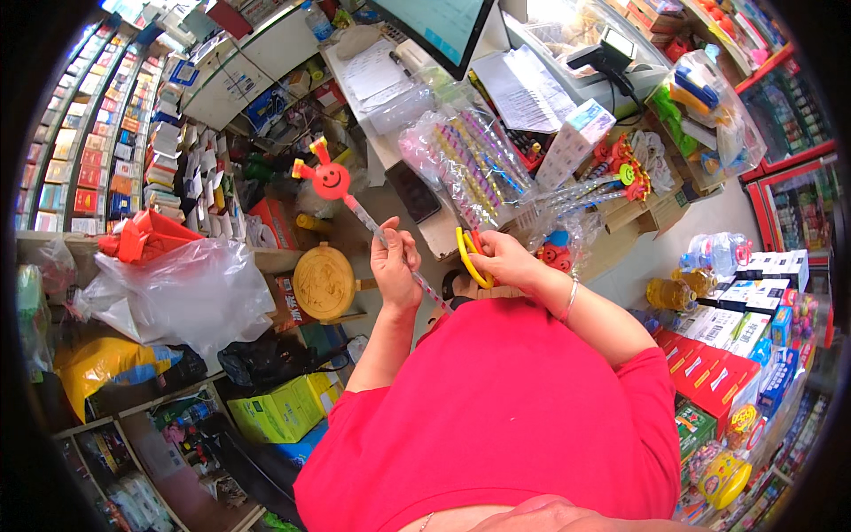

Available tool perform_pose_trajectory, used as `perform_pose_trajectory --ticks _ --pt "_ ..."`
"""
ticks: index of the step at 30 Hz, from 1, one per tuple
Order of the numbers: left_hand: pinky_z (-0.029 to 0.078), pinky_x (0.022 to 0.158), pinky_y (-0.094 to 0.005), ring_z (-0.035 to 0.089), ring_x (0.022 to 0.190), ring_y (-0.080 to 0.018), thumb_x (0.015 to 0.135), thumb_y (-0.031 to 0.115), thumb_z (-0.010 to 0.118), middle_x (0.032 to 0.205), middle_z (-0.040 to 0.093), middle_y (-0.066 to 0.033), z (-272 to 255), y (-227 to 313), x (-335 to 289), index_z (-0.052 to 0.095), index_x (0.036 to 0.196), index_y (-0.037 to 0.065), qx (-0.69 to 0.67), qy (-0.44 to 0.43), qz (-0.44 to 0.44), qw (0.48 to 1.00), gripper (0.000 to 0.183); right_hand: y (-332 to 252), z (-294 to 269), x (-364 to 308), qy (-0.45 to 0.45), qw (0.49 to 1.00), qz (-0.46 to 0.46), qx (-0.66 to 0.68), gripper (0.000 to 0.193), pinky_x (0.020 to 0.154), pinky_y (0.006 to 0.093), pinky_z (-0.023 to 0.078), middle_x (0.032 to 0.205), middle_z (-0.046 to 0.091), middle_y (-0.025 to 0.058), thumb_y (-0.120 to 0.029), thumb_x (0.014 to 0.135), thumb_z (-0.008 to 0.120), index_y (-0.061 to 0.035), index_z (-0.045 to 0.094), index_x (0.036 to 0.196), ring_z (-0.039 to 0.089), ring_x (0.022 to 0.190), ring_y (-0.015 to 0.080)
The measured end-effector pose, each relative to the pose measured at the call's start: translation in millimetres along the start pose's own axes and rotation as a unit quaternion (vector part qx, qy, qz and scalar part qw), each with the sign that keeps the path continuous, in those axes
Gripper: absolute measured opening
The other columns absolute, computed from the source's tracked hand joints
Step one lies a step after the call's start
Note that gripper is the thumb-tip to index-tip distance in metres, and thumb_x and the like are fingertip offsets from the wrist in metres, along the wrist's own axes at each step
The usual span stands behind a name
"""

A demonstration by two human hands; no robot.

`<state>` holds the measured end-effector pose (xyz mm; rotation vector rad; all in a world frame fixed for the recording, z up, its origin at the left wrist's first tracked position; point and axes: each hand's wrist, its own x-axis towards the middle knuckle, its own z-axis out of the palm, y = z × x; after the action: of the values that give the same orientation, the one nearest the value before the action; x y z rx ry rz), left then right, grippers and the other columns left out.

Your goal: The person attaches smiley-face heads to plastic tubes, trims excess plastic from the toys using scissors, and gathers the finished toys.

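My left hand (394, 264) is closed around the clear, patterned tube of a toy stick (363, 215). A round red smiling head with two red-and-yellow horn-like tips tops the stick, which leans up to the left; its lower end reaches my shirt. My right hand (507, 263) grips a yellow loop-shaped handle (467, 253) with an orange-red part beside it, much like scissors handles. No blade shows. Just beyond that hand, bagged striped tubes (470, 168) lie on the counter. More smiley-headed toy sticks (612, 182) lie to their right.
Ahead, the counter (434, 235) carries a monitor (439, 27), papers (523, 89), a white box (574, 142) and a handheld scanner (607, 62). A round wooden stool (324, 282) stands left. Stacked cartons (709, 363) are close on the right, and a plastic bag (186, 288) lies far left.
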<state>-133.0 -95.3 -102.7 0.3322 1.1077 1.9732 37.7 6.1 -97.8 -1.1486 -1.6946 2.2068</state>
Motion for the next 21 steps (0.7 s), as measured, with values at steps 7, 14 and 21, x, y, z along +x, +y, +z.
perform_pose_trajectory --ticks 7,14,21 --pt "0.052 0.082 -0.0413 0.050 0.111 -0.0290 0.094 0.022 0.052 0.115 0.047 -0.0095 -78.0 -57.4 45.1 0.041 0.109 0.008 0.036 0.140 -0.139 0.980 0.023 55.1 26.3 39.5 -0.094 0.979 0.004 -0.183 0.030 0.054 0.0319 0.046 0.062 0.062 0.0074 -0.031 0.073 0.068 -0.0015 0.064 0.072 0.058 0.056 0.0155" --pt "0.043 0.076 -0.0389 0.039 0.075 -0.0106 0.093 0.021 0.052 0.084 0.039 0.0043 -67.9 -82.8 71.8 0.045 0.107 0.016 0.080 0.092 -0.213 0.970 0.015 41.6 21.7 34.0 -0.027 0.966 0.155 -0.203 0.024 0.053 0.0320 0.048 0.056 0.060 0.0078 -0.026 0.068 0.071 -0.0026 0.064 0.065 0.060 0.052 0.0197" --pt "0.037 0.077 -0.0263 0.042 0.086 -0.0093 0.093 0.021 0.053 0.091 0.046 0.0032 -36.5 -99.2 83.2 0.049 0.100 0.011 0.251 0.052 -0.085 0.963 0.013 80.5 19.4 79.7 0.006 0.954 0.144 -0.263 0.034 0.065 0.0375 0.052 0.078 0.064 0.0198 -0.022 0.066 0.073 0.0049 0.062 0.083 0.066 0.071 0.0297"
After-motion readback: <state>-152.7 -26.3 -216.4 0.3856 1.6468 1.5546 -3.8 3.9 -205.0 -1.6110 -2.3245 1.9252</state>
